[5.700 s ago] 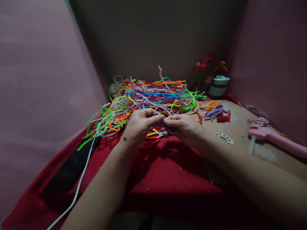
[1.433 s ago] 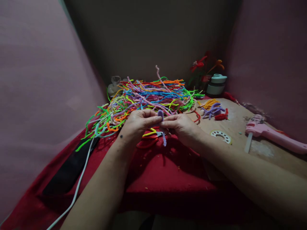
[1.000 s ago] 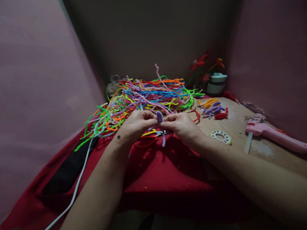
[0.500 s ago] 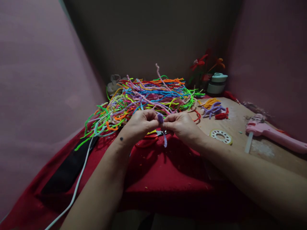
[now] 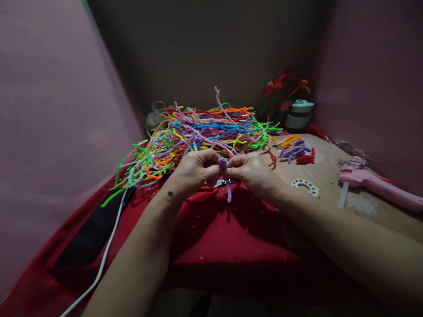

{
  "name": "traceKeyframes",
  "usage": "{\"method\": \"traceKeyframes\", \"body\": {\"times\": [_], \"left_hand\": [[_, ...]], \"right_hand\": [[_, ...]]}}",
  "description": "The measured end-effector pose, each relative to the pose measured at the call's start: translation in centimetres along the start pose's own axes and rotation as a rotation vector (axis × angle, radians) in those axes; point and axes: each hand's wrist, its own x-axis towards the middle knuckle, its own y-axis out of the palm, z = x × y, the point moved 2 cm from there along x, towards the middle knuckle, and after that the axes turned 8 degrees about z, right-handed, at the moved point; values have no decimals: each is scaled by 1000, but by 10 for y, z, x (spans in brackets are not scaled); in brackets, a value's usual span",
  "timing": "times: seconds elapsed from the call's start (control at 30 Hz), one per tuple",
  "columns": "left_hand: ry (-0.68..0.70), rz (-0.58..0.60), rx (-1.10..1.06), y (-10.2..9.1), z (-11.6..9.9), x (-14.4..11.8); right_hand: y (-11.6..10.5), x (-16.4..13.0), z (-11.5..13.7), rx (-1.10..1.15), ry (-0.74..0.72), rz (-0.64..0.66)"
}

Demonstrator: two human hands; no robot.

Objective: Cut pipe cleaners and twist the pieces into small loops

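A purple pipe cleaner [image 5: 229, 193] is pinched between both hands, its upper part bent or coiled into a thick bit and its tail hanging below. My left hand [image 5: 197, 167] is closed on it from the left. From the right, my right hand [image 5: 251, 172] grips it with thumb and fingertips. Just beneath the hands, red-handled pliers or cutters [image 5: 205, 193] lie on the red cloth [image 5: 224, 242], partly covered from view. Behind the hands spreads a large heap of multicoloured pipe cleaners [image 5: 211, 127].
A pink hot glue gun [image 5: 376, 182], a white ring-shaped disc [image 5: 304, 188] and small purple, yellow and red pipe-cleaner bundles [image 5: 293, 150] lie on a brown board at right. A teal-lidded container [image 5: 299, 114] stands behind. A white cable [image 5: 107, 255] crosses a black flat object [image 5: 89, 237] at left.
The hands have shifted very slightly, and the coiled purple end is turned a little between the fingertips. Both hands keep their pinch on the pipe cleaner.
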Motion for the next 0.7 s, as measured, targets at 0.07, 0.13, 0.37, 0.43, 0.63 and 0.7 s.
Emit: {"method": "traceKeyframes", "body": {"times": [0.07, 0.13, 0.37, 0.43, 0.63, 0.7], "left_hand": [[-10, 6, -9, 0, -1, 0], [-14, 13, -26, -1, -1, -1], [-15, 58, -91, -2, 1, -1], [-8, 66, -104, -2, 0, -1], [5, 49, -158, -3, -1, -3], [17, 44, -179, -4, -2, -3]], "right_hand": [[1, 0, 2, 11, 5, 10], [1, 0, 4, 8, 5, 19], [-2, 1, 1, -45, 12, 53], [-3, 1, 1, -25, 8, 72], [-3, 1, 3, 30, -20, 119], [-2, 1, 3, 70, -31, 134]]}}
